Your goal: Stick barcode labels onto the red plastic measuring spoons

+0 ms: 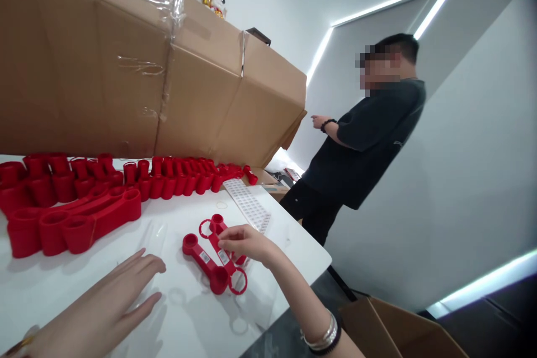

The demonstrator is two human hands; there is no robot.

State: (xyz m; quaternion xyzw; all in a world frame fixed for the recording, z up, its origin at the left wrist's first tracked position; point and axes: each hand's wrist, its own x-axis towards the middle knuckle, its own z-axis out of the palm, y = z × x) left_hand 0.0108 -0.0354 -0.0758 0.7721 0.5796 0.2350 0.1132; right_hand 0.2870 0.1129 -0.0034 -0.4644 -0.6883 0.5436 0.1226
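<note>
- Right hand (245, 241): curved narrow, fingertips laid on crossed red plastic double-ended tools (196, 257), barcoded, lying mid-table; firmness of grip not determinable.
- Left hand (96, 313): spread wide, flat, beside clear plastic film (153, 240).
- Ranked farther along white table (289, 246): further red tools (71, 224), barcode label sheet (247, 204).

Serving as a packing room
Taped cartons (197, 100) looming over a table (289, 240) carrying red plastic parts (71, 224) and label sheets (247, 204)

- Left of the 2 red double-ended plastic pieces (213, 254): passable white tabletop (172, 218), up to the large red moulded pieces (71, 224)
- Behind them: flat label sheet (247, 204), then a red row (176, 179) blocking
- Right of them: table edge (310, 260), close by
</note>
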